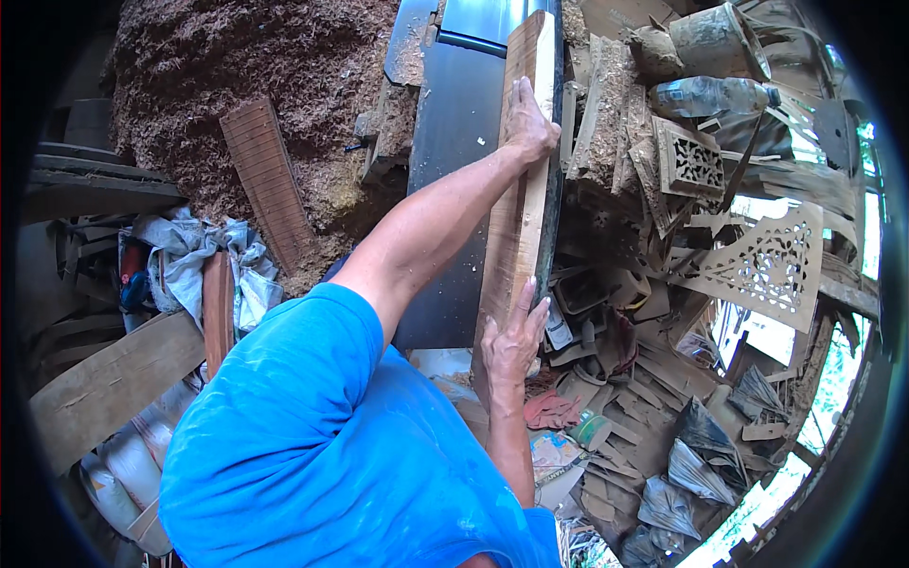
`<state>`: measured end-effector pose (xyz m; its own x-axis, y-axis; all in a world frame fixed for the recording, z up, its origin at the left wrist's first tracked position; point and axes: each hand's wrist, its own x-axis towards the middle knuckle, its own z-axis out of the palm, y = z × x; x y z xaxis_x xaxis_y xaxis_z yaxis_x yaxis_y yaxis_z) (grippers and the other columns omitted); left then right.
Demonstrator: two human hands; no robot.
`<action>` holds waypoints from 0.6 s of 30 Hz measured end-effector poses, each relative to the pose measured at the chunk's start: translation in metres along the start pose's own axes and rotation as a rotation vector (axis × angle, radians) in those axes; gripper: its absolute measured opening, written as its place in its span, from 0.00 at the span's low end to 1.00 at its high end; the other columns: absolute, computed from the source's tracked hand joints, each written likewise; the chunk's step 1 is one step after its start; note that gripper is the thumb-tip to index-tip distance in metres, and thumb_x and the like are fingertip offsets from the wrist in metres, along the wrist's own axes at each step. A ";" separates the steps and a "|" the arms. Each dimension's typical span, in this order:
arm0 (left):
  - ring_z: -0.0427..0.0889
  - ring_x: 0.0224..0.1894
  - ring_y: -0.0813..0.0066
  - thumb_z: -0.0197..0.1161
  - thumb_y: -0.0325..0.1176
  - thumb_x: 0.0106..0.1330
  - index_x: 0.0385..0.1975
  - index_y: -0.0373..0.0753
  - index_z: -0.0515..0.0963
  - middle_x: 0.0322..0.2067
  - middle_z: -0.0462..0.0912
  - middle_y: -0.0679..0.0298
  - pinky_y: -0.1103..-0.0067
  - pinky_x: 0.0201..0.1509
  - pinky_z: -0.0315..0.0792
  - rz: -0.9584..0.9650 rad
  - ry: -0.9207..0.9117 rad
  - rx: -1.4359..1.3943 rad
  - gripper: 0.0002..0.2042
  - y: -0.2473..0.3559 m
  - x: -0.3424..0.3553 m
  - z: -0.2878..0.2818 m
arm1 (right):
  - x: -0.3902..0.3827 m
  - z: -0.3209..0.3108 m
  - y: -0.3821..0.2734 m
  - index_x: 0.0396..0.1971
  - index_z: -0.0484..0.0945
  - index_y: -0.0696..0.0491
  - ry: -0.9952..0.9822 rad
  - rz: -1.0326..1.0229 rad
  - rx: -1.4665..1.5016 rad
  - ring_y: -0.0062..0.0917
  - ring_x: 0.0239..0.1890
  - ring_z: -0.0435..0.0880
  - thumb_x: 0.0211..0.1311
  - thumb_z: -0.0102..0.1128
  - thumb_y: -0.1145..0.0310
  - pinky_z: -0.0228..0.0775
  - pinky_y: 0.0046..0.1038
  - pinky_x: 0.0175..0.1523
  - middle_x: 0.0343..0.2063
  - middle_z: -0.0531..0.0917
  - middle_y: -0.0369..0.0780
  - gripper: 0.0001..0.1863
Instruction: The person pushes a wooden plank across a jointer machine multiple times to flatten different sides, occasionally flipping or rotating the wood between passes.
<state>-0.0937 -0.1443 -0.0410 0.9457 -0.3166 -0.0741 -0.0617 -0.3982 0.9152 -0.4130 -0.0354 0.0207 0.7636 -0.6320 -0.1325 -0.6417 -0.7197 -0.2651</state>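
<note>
A long pale wooden plank (524,222) lies lengthwise on the dark metal table of a woodworking machine (453,142), against its right side. My left hand (527,121) reaches out at arm's length and presses down on the far part of the plank, fingers wrapped over its edge. My right hand (512,343) holds the near end of the plank, fingers spread up along its side. My blue shirt (322,445) fills the lower left.
A big heap of sawdust (237,76) lies left of the machine with a brown ribbed slat (270,185) on it. To the right are carved fretwork panels (772,265), wood offcuts and a plastic bottle (710,95). Planks (104,383) and cloth sacks sit at left.
</note>
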 end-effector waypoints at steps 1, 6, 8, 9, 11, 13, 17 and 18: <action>0.59 0.72 0.43 0.67 0.33 0.52 0.71 0.26 0.46 0.70 0.57 0.37 0.68 0.76 0.57 0.011 0.013 0.009 0.48 0.000 0.004 -0.001 | 0.003 0.000 -0.002 0.77 0.45 0.47 0.004 -0.010 0.004 0.71 0.66 0.60 0.52 0.70 0.72 0.53 0.54 0.73 0.63 0.56 0.76 0.55; 0.62 0.71 0.45 0.68 0.34 0.52 0.71 0.26 0.47 0.69 0.58 0.38 0.68 0.75 0.60 0.014 0.020 0.031 0.48 0.000 0.021 0.003 | 0.017 -0.002 -0.007 0.77 0.45 0.47 -0.004 0.000 -0.004 0.70 0.67 0.60 0.52 0.71 0.71 0.53 0.54 0.73 0.63 0.56 0.77 0.56; 0.54 0.74 0.47 0.67 0.32 0.53 0.71 0.27 0.46 0.70 0.54 0.38 0.69 0.78 0.51 -0.015 -0.037 -0.046 0.47 0.002 0.029 0.001 | 0.024 -0.002 -0.009 0.77 0.45 0.47 0.007 -0.013 0.003 0.70 0.67 0.59 0.52 0.72 0.71 0.54 0.54 0.73 0.63 0.56 0.77 0.56; 0.50 0.76 0.47 0.67 0.32 0.53 0.71 0.27 0.46 0.71 0.52 0.39 0.69 0.80 0.47 -0.029 -0.067 -0.085 0.47 0.005 0.033 0.000 | 0.028 -0.002 -0.009 0.77 0.45 0.47 0.013 -0.019 0.006 0.70 0.67 0.59 0.52 0.72 0.71 0.54 0.54 0.73 0.63 0.56 0.77 0.56; 0.56 0.73 0.47 0.68 0.33 0.53 0.70 0.26 0.47 0.69 0.56 0.39 0.68 0.77 0.53 -0.028 -0.045 -0.049 0.47 0.007 0.042 -0.001 | 0.036 -0.001 -0.010 0.77 0.45 0.47 0.013 -0.029 0.005 0.70 0.67 0.59 0.52 0.71 0.71 0.53 0.54 0.73 0.63 0.56 0.77 0.56; 0.69 0.66 0.44 0.68 0.34 0.52 0.69 0.26 0.50 0.63 0.65 0.38 0.65 0.70 0.65 -0.009 0.009 0.037 0.46 0.006 0.050 -0.001 | 0.043 0.000 -0.013 0.77 0.44 0.47 0.019 -0.035 -0.008 0.69 0.67 0.60 0.51 0.71 0.72 0.53 0.52 0.74 0.62 0.57 0.77 0.57; 0.51 0.76 0.49 0.72 0.35 0.53 0.70 0.26 0.46 0.71 0.53 0.40 0.70 0.80 0.48 -0.017 -0.082 -0.060 0.49 0.006 0.070 -0.002 | 0.060 0.002 -0.016 0.77 0.42 0.47 0.038 -0.053 -0.032 0.67 0.66 0.63 0.49 0.71 0.73 0.53 0.50 0.74 0.61 0.60 0.77 0.59; 0.51 0.76 0.49 0.72 0.35 0.53 0.70 0.26 0.46 0.71 0.53 0.40 0.70 0.80 0.48 -0.024 -0.094 -0.059 0.49 0.007 0.075 -0.001 | 0.065 0.002 -0.016 0.77 0.42 0.48 0.042 -0.062 -0.033 0.67 0.66 0.63 0.49 0.71 0.73 0.53 0.50 0.74 0.61 0.60 0.77 0.59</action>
<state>-0.0229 -0.1698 -0.0398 0.9125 -0.3878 -0.1302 -0.0182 -0.3564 0.9341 -0.3530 -0.0639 0.0143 0.7984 -0.5972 -0.0767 -0.5961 -0.7662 -0.2400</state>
